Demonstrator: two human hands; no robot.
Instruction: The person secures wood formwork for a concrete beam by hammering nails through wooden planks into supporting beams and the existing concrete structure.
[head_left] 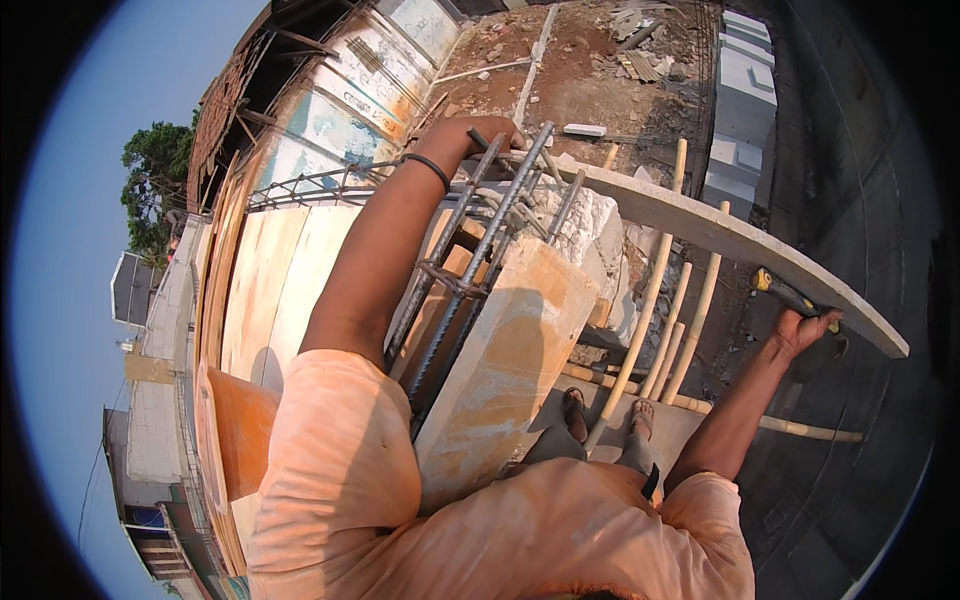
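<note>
Peach fabric shirt [510,530]: foreground. Long grey wood-like board [700,212] runs from left hand [505,136] to right hand [803,331] — probably stiff, weighty; support near both ends. Right clasps yellow-and-black-handled hammer [790,294]; left's grip, partly hidden near ribbed steel rebar [518,190] — unclear.

An old wall [340,118] with white and blue paint stands in bright sun. Just right of this wall is brown dirt ground [582,80] with a heap of broken bits [645,62] on it. Farther right of the wall are big pale blocks [742,115], and past them, farthest from the wall, dark grey ground [860,160]. Left of the wall are a rusty brown roof [218,112], a green tree [157,172] and blue sky [75,220].
</note>
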